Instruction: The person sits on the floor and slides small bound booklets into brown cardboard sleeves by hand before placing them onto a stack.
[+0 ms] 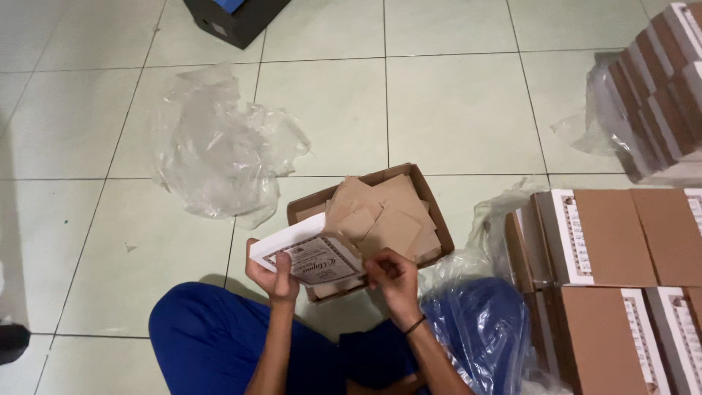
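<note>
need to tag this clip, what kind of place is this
Probably a packing or storeroom floor, not a proper workbench. The person sits on pale floor tiles, stacks of flat brown and white boxes stand at the right, and a loose clear plastic wrap lies nearby.

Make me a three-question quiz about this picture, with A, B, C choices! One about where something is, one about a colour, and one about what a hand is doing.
1. Where is the crumpled clear plastic sheet?
A. On the floor tiles
B. Inside the tray
C. On the stacked boxes

2. What colour are the person's trousers?
A. Red
B. Blue
C. White

3. What is the left hand doing?
A. Resting flat on the floor
B. Gripping the small white box
C. Hanging empty

Answers:
1 A, it lies on the tiles left of the brown tray.
2 B, the knees show blue.
3 B, its thumb presses on the box.
</note>
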